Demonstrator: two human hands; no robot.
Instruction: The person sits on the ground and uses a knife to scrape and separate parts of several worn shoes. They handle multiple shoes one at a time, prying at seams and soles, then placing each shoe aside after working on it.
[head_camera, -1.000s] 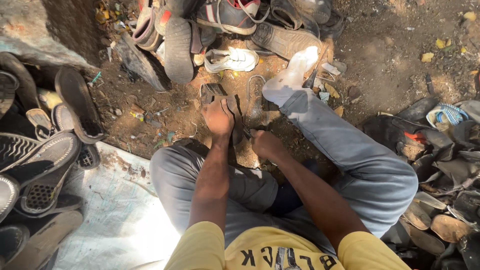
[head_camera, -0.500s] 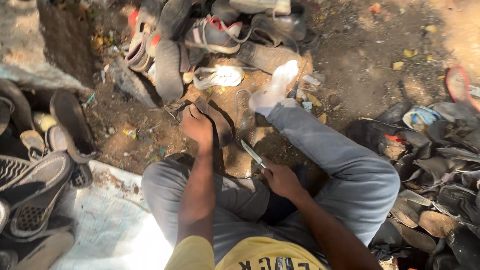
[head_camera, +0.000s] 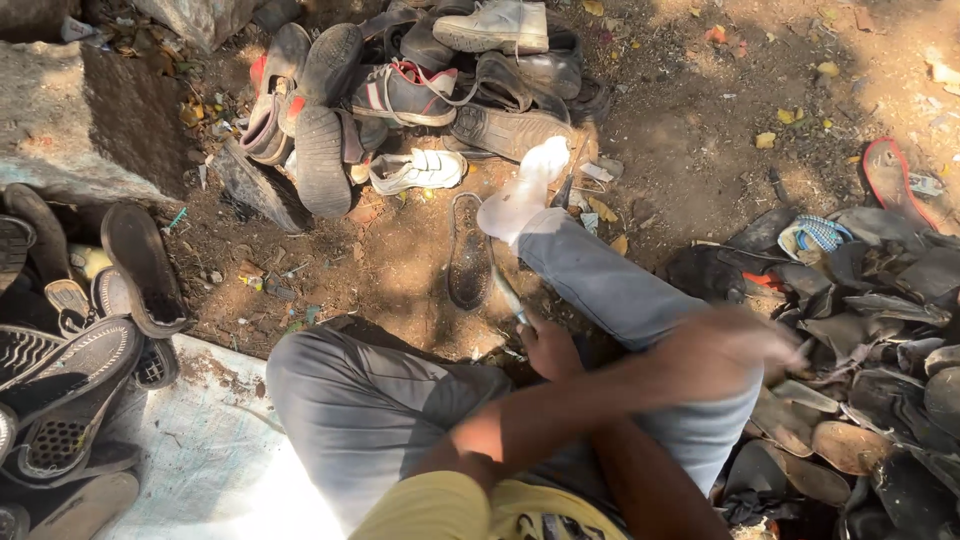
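Knife (head_camera: 508, 296): thin blade, stiff and sharp, judged light; safest taken by the handle. Right hand (head_camera: 548, 348) fingers closed around that handle, between the knees. Left hand (head_camera: 735, 350) blurred, reaching over the sole pile (head_camera: 860, 400); grip cannot be told. Loose sole (head_camera: 468, 252) lies on the dirt just ahead.

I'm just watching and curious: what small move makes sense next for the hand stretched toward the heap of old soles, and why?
Probably closing the left hand on one piece from the heap of soles and drawing it back. That hand is blurred at the heap's edge, and its grip cannot be made out. The right hand grips a blade, and a dark sole lies apart on the dirt.
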